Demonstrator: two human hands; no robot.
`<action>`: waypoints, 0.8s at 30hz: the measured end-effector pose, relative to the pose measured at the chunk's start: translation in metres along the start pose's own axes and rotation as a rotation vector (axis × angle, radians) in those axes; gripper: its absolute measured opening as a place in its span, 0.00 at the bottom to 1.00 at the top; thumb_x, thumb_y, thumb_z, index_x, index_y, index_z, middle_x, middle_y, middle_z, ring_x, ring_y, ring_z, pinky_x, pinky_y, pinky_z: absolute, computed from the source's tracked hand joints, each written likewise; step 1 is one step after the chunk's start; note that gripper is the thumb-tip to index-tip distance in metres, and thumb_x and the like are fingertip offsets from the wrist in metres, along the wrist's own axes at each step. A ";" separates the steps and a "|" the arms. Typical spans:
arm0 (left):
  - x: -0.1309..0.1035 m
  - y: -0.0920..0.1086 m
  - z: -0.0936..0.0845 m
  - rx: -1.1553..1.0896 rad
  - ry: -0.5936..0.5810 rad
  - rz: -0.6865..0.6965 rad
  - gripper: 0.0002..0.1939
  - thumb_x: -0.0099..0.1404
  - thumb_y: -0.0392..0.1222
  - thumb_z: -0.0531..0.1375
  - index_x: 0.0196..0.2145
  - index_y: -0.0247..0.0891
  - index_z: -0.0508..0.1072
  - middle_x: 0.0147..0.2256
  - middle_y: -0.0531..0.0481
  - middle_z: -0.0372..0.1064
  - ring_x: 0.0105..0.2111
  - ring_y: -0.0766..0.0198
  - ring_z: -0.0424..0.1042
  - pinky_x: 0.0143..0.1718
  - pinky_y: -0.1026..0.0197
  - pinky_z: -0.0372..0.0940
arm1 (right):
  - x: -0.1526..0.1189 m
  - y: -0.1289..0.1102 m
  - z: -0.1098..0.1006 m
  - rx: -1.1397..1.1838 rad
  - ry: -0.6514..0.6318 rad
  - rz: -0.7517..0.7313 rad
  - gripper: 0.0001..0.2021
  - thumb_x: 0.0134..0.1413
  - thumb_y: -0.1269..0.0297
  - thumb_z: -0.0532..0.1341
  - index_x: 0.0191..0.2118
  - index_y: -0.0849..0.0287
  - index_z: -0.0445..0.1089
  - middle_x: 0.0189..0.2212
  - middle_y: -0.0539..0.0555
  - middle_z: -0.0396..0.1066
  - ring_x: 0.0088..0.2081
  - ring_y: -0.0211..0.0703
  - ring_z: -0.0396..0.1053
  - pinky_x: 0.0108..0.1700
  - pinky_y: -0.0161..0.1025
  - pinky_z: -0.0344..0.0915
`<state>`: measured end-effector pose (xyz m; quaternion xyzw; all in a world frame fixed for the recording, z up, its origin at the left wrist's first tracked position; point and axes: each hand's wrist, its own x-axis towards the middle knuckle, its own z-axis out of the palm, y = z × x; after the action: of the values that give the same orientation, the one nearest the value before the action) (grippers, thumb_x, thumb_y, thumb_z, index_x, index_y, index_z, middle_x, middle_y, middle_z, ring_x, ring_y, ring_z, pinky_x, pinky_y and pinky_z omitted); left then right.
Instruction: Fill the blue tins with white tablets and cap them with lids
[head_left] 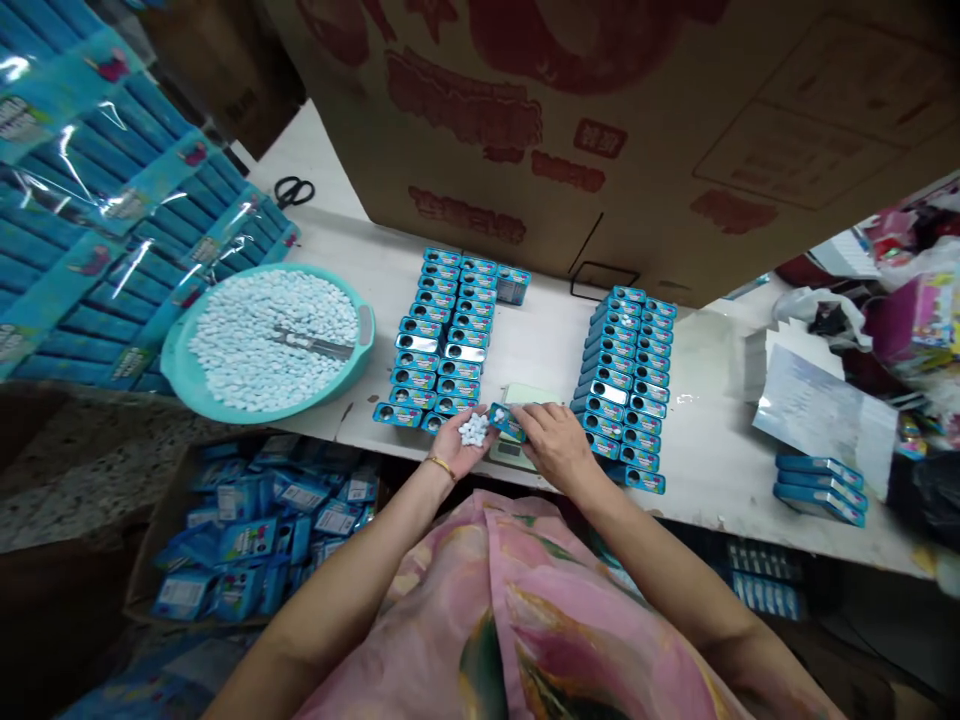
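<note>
White candies (473, 430) lie heaped in the cupped palm of my left hand (459, 446). Close beside it, my right hand (556, 440) grips a small blue tin (507, 422), its near end at the candies and tilted toward them. Under the tin is a pale green scale (517, 452), partly covered by my hands. Rows of blue tins stand left (457, 368) and right (640, 405) of my hands, most with a dark round opening on top. A teal basin (174, 365) at the left holds many pale candies and a metal scoop (311, 345).
A large cardboard box (480, 130) rises behind the rows. Scissors (294, 191) lie on the white table (536, 345). Wrapped blue packs (90, 220) are stacked at the left; a carton of blue packets (259, 530) sits below. Flat blue boxes (820, 490) lie at the right.
</note>
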<state>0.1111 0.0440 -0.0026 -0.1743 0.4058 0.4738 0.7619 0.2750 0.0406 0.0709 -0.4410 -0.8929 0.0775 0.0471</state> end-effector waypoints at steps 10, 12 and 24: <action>0.009 -0.008 0.011 0.005 -0.053 -0.041 0.08 0.57 0.32 0.51 0.28 0.29 0.69 0.25 0.44 0.70 0.27 0.62 0.70 0.28 0.59 0.66 | 0.000 -0.001 -0.009 -0.190 -0.040 -0.025 0.17 0.55 0.69 0.49 0.51 0.61 0.56 0.42 0.56 0.64 0.39 0.45 0.56 0.37 0.41 0.51; 0.008 -0.007 0.009 0.009 -0.051 -0.037 0.08 0.57 0.32 0.51 0.28 0.30 0.69 0.25 0.44 0.70 0.27 0.62 0.70 0.29 0.59 0.67 | -0.003 0.001 -0.009 -0.171 -0.042 -0.008 0.17 0.54 0.68 0.50 0.51 0.61 0.57 0.43 0.56 0.64 0.39 0.45 0.56 0.37 0.41 0.51; 0.008 -0.012 0.008 0.030 -0.030 -0.062 0.07 0.56 0.32 0.51 0.28 0.29 0.69 0.25 0.43 0.69 0.26 0.62 0.70 0.25 0.59 0.67 | -0.013 -0.001 0.002 -0.194 0.026 -0.039 0.16 0.57 0.70 0.45 0.51 0.60 0.57 0.42 0.57 0.64 0.40 0.45 0.57 0.37 0.42 0.51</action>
<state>0.1263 0.0476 -0.0052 -0.1683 0.3960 0.4462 0.7847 0.2823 0.0294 0.0684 -0.4270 -0.9040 -0.0158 0.0172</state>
